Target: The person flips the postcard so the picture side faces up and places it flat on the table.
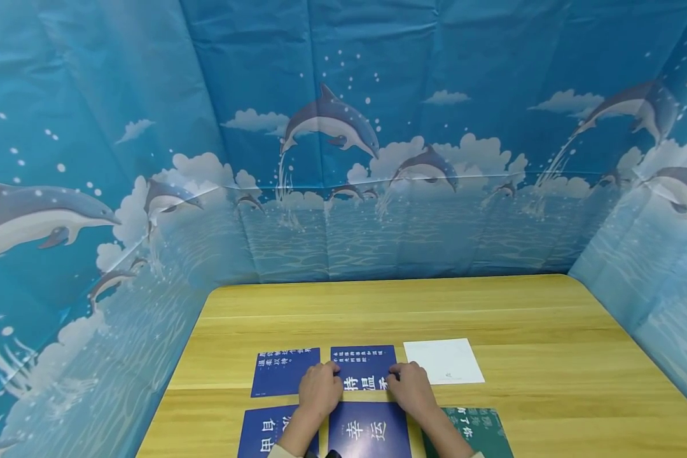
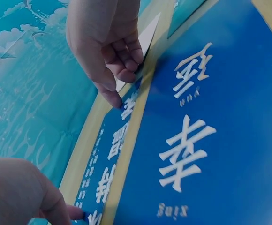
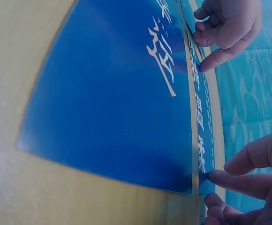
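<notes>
A dark blue card (image 1: 363, 366) with white characters lies on the wooden table, between my two hands. My left hand (image 1: 320, 387) touches its left edge, the index finger stretched onto it and the other fingers bent. On the opposite edge rest the fingertips of my right hand (image 1: 413, 388); they show at the card's end in the right wrist view too. Directly in front lies a second blue card (image 1: 372, 445) with two large characters, a thin strip of wood showing between the two.
Left of my hands are two more blue cards, one at the back (image 1: 280, 375) and one in front (image 1: 263, 423). A white card (image 1: 446, 361) lies at the right, with a green card (image 1: 483, 429) nearer me. Behind the table (image 1: 406, 305) hangs a dolphin-print sheet (image 1: 343, 242).
</notes>
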Demonstrator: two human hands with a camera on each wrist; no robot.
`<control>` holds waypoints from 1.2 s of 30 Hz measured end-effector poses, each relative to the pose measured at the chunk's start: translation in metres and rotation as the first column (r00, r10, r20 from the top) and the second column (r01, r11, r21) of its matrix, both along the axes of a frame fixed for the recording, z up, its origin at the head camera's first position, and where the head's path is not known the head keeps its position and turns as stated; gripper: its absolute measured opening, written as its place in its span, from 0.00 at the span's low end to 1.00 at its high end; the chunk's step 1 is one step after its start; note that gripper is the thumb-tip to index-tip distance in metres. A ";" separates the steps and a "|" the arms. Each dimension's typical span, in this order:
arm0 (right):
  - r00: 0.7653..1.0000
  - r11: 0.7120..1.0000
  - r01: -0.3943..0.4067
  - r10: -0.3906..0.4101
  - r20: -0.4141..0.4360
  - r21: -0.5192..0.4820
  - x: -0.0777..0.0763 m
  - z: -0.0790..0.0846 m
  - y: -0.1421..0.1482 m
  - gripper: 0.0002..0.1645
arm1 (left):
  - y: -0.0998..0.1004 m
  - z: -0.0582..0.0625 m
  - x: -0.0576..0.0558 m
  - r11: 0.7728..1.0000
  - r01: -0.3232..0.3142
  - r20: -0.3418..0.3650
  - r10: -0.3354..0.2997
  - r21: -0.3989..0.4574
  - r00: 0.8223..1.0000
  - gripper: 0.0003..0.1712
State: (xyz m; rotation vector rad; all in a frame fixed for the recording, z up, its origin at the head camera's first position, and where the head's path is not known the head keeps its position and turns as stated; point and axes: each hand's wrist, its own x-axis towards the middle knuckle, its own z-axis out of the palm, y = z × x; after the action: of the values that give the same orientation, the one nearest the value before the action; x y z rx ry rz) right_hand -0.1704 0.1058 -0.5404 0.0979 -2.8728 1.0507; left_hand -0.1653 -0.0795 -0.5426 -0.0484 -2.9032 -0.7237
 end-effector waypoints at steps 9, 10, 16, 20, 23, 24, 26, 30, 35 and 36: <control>1.000 0.998 0.007 -0.008 -0.006 -0.070 0.003 0.000 0.001 0.13 | 0.011 0.015 0.003 0.984 0.131 -0.013 -0.131 0.121 0.991 0.14; 1.000 0.995 0.014 -0.014 -0.007 -0.097 0.003 0.001 0.002 0.13 | 0.013 0.016 0.003 0.958 0.155 0.004 -0.161 0.242 0.987 0.15; 0.996 0.977 0.066 -0.075 -0.041 -0.202 0.000 0.010 0.015 0.14 | 0.031 0.031 0.002 0.522 0.070 0.077 -0.254 0.850 0.964 0.17; 0.993 0.980 0.090 -0.103 -0.061 -0.180 -0.002 0.015 0.031 0.14 | 0.043 0.041 0.006 0.431 0.026 0.088 -0.244 0.902 0.966 0.20; 0.990 0.979 0.119 -0.129 -0.051 -0.166 -0.002 0.016 0.046 0.14 | 0.053 0.031 0.004 0.474 0.022 0.105 -0.239 0.880 0.965 0.22; 0.989 0.978 0.129 -0.138 -0.046 -0.163 -0.002 0.017 0.052 0.15 | 0.057 0.027 0.002 0.490 0.021 0.108 -0.234 0.871 0.966 0.23; 0.987 0.977 0.150 -0.158 -0.041 -0.152 -0.002 0.017 0.063 0.15 | 0.067 0.019 -0.002 0.514 0.014 0.119 -0.226 0.858 0.967 0.24; 0.985 0.975 0.168 -0.172 -0.016 -0.147 -0.001 0.019 0.087 0.16 | 0.088 0.021 -0.005 0.527 -0.004 0.148 -0.231 0.850 0.962 0.24; 0.983 0.977 0.183 -0.184 0.004 -0.111 -0.005 0.020 0.117 0.18 | 0.105 0.019 -0.008 0.572 0.013 0.152 -0.239 0.820 0.959 0.25; 0.982 0.977 0.188 -0.189 0.003 -0.100 -0.006 0.021 0.123 0.18 | 0.108 0.018 -0.009 0.581 0.020 0.144 -0.235 0.814 0.961 0.25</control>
State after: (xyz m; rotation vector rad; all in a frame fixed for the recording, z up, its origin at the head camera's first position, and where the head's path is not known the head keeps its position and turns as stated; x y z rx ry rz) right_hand -0.1768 0.2291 -0.5197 -0.1738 -2.7507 1.1502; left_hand -0.1744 0.0282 -0.5249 -0.0712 -2.4536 -2.1467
